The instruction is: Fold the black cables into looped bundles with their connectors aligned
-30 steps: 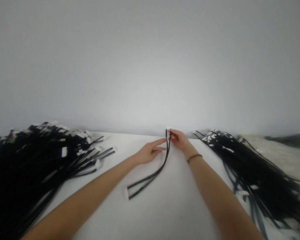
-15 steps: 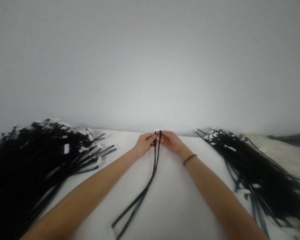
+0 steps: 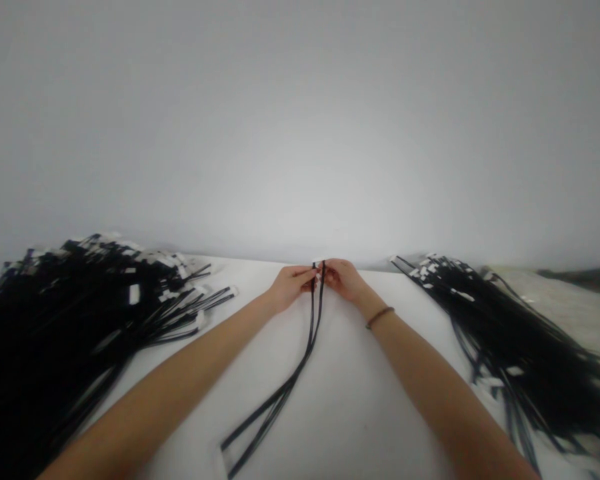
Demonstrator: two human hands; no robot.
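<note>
Black cable slants toward the person; left hand and right hand clamp its far end in their fingers.

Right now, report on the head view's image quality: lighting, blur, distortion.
In the head view, the pale wall is brightest at centre and dims toward the corners; the cable pile at image left crushes to near-solid black; the held black cables have soft edges; the left forearm looks stretched by wide-angle distortion.
</note>
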